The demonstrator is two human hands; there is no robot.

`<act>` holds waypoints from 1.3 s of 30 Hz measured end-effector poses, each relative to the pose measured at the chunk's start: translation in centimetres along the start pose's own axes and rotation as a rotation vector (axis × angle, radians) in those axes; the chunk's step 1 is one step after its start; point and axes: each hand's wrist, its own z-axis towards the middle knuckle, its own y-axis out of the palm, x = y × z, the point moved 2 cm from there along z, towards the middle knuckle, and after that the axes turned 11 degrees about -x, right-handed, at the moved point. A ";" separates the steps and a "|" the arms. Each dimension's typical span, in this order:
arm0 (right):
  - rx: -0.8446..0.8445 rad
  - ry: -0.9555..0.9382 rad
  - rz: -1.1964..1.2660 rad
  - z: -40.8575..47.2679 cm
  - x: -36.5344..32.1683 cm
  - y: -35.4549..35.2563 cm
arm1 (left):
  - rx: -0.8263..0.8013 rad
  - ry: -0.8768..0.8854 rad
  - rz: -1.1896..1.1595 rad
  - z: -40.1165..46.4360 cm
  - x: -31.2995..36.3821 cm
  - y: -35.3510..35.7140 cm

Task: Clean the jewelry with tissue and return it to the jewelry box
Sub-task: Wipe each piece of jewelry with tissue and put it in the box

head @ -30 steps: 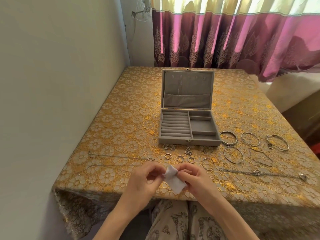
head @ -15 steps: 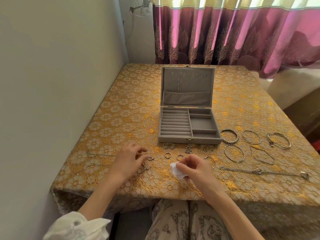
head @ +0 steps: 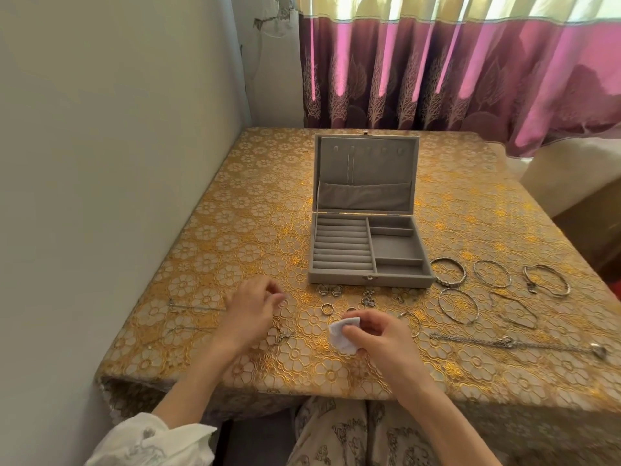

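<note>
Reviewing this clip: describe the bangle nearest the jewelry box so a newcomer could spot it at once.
Start at the open grey jewelry box in the middle of the gold-patterned table. Right beside its front right corner lies a round silver bangle. Unlike the thinner, plainer bracelets further right, its band looks thick and beaded.

The left hand [head: 252, 311] covers the thin silver chain [head: 196, 308] where they meet, its fingertips blurred. The small silver pieces [head: 369, 297] before the open grey velvet jewelry box [head: 369, 279] are too tiny to identify.
</note>
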 end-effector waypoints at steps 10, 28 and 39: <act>-0.015 -0.085 0.113 0.8 -3.9 -1.6 | -0.068 0.184 -0.723 -4.4 7.9 -9.8; 0.002 -0.161 0.167 -4.5 -3.0 -4.0 | -0.226 0.284 -0.574 -7.7 12.8 -0.8; 0.010 -0.064 0.049 -2.5 1.1 -2.8 | -0.025 0.175 -0.443 -4.1 8.5 6.2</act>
